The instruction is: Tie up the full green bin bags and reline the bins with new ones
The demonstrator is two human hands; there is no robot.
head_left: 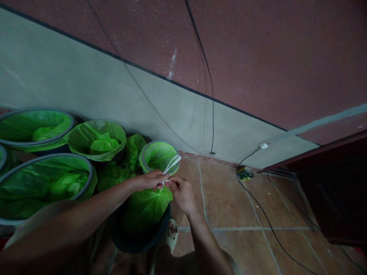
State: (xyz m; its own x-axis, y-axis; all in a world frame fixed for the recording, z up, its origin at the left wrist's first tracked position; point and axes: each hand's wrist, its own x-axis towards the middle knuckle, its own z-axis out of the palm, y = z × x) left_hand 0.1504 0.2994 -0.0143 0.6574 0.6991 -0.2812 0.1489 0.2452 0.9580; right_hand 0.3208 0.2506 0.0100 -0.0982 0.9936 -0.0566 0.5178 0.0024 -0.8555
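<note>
Both hands meet over a dark bucket (126,242) in which a green plastic bag (147,208) sits, its top gathered up. My left hand (151,180) is closed around the white drawstring (172,163) at the bag's neck, and a loop of it sticks up above the fingers. Close beside it, my right hand (180,191) pinches the drawstring near the same spot with bent fingers. Part of the string and the bag's neck is hidden by the fingers.
Several bins lined with green bags stand to the left, such as a grey-rimmed bin (91,172) and a small bin (143,156) by the wall. A green can (245,173) and a black cable (266,217) lie on the tiled floor at right. A slipper (172,233) shows beside the bucket.
</note>
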